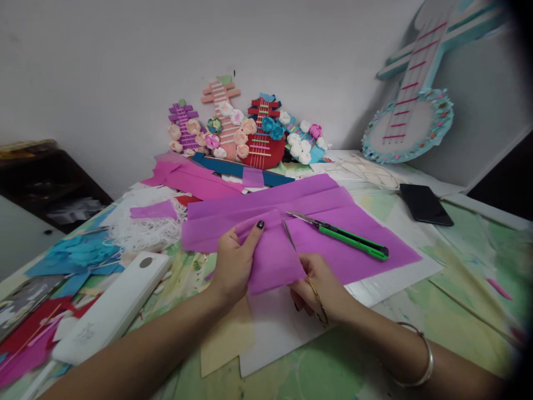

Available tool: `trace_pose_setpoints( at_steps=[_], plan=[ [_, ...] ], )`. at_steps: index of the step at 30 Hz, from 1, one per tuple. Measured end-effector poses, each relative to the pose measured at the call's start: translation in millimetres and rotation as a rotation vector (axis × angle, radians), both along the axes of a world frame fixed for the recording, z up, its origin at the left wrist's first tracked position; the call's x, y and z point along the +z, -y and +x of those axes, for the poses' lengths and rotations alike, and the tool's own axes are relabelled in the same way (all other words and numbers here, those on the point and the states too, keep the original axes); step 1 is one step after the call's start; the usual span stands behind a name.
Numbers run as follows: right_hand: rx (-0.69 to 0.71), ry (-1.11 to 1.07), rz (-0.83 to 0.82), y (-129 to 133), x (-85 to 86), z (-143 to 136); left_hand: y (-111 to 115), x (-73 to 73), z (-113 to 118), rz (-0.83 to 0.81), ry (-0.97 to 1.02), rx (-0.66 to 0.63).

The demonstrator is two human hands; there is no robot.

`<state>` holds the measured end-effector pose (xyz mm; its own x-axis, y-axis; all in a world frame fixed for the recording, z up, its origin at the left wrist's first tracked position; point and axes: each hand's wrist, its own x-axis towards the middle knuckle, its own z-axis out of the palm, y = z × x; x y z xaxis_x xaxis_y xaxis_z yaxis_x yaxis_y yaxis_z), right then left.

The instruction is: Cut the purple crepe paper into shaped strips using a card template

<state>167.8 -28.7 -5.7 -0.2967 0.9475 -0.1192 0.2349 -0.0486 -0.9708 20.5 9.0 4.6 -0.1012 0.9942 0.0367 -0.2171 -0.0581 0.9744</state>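
Observation:
My left hand pinches a small piece of purple crepe paper, thumb on top, and holds it up above the table. In my right hand is a pair of scissors; one gold handle loop shows below the fingers, and a blade sticks up at the paper's right edge. The paper hides part of the blades. Beneath lies a large purple crepe sheet, spread over white paper. A green box cutter, blade out, rests on that sheet just right of the scissors.
Decorated paper instruments lean against the back wall, and a larger light-blue one stands at right. A black phone lies right. At left are a white power strip, white shredded strands and blue paper.

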Motion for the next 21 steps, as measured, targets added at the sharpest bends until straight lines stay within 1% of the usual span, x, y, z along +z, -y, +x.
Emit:
trace_pose_setpoints(
  at_steps=[6, 12, 16, 21],
  plan=[
    [-0.013, 0.053, 0.01, -0.5, 0.8, -0.2, -0.9, -2.5, -0.4, 0.007, -0.032, 0.036],
    [-0.021, 0.084, -0.003, -0.5, 0.8, -0.7, -1.3, -2.6, 0.1, -0.041, 0.042, 0.045],
    [-0.007, 0.058, -0.016, -1.1, -1.3, 0.6, -0.5, -1.5, -0.1, -0.066, 0.053, 0.036],
    [-0.01, 0.042, -0.028, -0.3, -0.6, 1.1, -1.6, -4.3, -1.8, -0.016, 0.0, 0.022]
  ],
)
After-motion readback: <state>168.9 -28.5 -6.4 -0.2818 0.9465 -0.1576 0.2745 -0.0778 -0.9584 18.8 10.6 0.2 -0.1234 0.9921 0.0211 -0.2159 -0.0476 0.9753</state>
